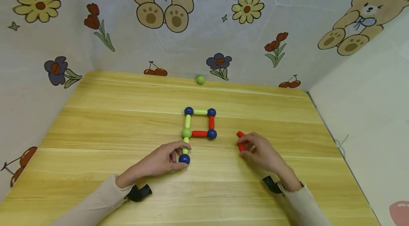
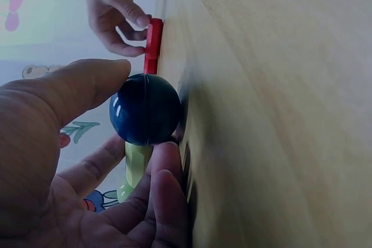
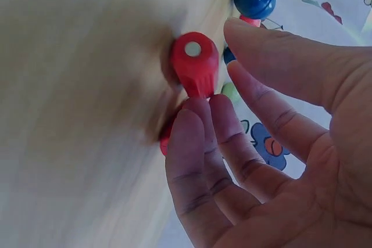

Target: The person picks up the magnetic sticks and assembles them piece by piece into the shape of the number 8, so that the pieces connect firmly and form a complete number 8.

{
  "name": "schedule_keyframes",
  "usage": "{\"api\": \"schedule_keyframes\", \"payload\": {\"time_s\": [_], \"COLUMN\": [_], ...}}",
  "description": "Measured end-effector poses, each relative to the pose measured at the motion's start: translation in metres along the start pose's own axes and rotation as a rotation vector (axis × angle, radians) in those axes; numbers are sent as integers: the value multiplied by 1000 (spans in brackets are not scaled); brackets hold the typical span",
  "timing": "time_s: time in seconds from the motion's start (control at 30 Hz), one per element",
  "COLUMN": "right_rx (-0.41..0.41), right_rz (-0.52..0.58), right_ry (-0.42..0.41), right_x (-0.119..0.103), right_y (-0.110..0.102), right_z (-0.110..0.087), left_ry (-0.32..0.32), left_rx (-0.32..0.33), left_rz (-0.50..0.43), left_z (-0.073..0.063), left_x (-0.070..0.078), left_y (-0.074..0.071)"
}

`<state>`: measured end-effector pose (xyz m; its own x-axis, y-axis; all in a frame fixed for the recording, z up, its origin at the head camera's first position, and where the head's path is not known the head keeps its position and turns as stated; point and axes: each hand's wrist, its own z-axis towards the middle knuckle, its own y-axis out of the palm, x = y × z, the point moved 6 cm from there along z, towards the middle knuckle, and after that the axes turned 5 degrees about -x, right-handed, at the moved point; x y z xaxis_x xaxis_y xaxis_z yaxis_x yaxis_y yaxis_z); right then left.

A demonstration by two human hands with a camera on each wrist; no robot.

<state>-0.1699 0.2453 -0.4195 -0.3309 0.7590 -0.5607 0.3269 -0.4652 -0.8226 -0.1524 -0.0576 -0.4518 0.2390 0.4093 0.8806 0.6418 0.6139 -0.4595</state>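
My left hand holds the blue ball between thumb and fingers at the near end of a magnetic stick-and-ball figure. A yellow-green magnetic stick joins that ball to a green ball at the corner of a square. Red sticks, yellow-green sticks and blue balls form the rest of the square. To the right, my right hand curls its fingers and thumb around a red magnetic stick low over the table. A second red stick lies beside it, partly behind the fingers.
A loose green ball rests at the far edge of the wooden table. Behind it hangs a white cloth printed with bears and flowers. Black straps show at both wrists.
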Motion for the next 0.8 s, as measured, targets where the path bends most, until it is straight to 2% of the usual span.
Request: {"api": "schedule_keyframes", "payload": {"time_s": [0.33, 0.6, 0.8], "right_rx": [-1, 2, -21], "right_rz": [19, -14, -41], "right_ry": [-63, -66, -132], "right_x": [0, -4, -13], "right_y": [9, 11, 17], "right_z": [-1, 2, 6], "left_ry": [-4, -11, -14], "left_rx": [-7, -4, -4], "left_rz": [-4, 1, -2], "left_z": [0, 1, 0], "left_x": [1, 2, 1], "left_y": [0, -1, 0]}}
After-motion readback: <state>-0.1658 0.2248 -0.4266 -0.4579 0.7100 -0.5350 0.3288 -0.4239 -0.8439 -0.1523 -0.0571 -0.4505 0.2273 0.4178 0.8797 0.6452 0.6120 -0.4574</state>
